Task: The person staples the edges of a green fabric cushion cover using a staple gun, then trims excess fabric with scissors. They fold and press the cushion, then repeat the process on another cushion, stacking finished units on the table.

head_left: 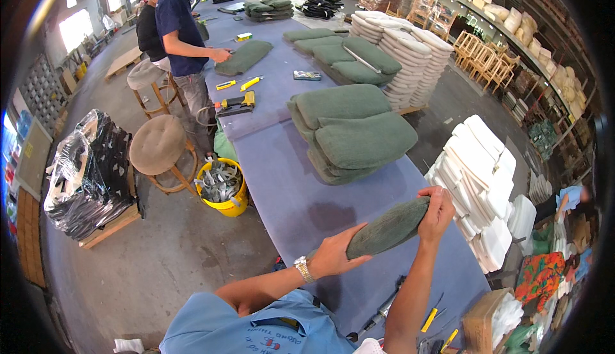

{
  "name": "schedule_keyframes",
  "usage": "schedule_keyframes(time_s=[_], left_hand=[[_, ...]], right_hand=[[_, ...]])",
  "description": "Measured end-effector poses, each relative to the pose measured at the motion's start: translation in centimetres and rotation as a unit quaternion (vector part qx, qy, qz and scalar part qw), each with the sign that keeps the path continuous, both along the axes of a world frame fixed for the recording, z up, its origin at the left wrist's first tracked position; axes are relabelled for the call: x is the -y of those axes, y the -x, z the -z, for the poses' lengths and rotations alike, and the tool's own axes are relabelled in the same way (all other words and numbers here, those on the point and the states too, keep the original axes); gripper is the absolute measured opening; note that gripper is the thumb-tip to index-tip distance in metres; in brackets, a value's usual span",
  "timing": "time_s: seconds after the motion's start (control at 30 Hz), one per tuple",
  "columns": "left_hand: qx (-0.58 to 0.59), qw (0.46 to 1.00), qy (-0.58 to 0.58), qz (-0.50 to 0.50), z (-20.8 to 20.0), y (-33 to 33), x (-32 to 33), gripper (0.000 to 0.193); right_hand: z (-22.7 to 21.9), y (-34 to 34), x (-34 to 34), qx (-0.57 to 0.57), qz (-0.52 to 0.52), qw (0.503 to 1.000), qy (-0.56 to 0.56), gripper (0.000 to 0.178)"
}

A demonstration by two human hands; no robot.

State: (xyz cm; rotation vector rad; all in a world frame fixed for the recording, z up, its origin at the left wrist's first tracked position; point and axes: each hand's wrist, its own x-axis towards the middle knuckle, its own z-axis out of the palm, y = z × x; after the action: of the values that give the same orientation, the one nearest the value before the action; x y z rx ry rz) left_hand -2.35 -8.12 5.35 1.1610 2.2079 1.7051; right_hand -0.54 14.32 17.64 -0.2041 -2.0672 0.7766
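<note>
A green fabric-covered cushion (389, 227) is held tilted on its edge above the near part of the long table (301, 190). My left hand (339, 251), with a metal watch at the wrist, grips its near left end. Around the far right end wrap the fingers of my right hand (437, 212). Just beyond, a stack of green cushions (359, 126) rests on the table. By my right forearm lie a dark long tool (383, 309) and a yellow-handled screwdriver (430, 319).
Farther up the table are a yellow-and-black staple gun (237, 104), yellow cutters (251, 83) and more green cushions (349, 59). Two people stand at the left edge, one touching a cushion (245, 57). A yellow bucket (224, 203), stools (160, 142) and white foam stacks (477, 181) flank the table.
</note>
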Motion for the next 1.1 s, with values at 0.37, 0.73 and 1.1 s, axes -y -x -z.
schedule_keyframes(time_s=[0.37,0.73,1.1], left_hand=[[0.114,0.983,0.139,-0.026,14.2,-1.4,5.9,0.070],[0.053,0.978,0.202,0.020,15.4,2.3,7.6,0.060],[-0.309,0.950,-0.007,0.031,-17.6,8.8,5.0,0.063]], right_hand=[[1.3,-2.7,-0.3,-0.028,0.016,0.999,0.018,0.045],[3.9,-11.5,-4.7,-0.118,0.059,0.977,0.166,0.048],[15.1,-13.8,-8.6,-0.170,0.187,0.841,0.478,0.064]])
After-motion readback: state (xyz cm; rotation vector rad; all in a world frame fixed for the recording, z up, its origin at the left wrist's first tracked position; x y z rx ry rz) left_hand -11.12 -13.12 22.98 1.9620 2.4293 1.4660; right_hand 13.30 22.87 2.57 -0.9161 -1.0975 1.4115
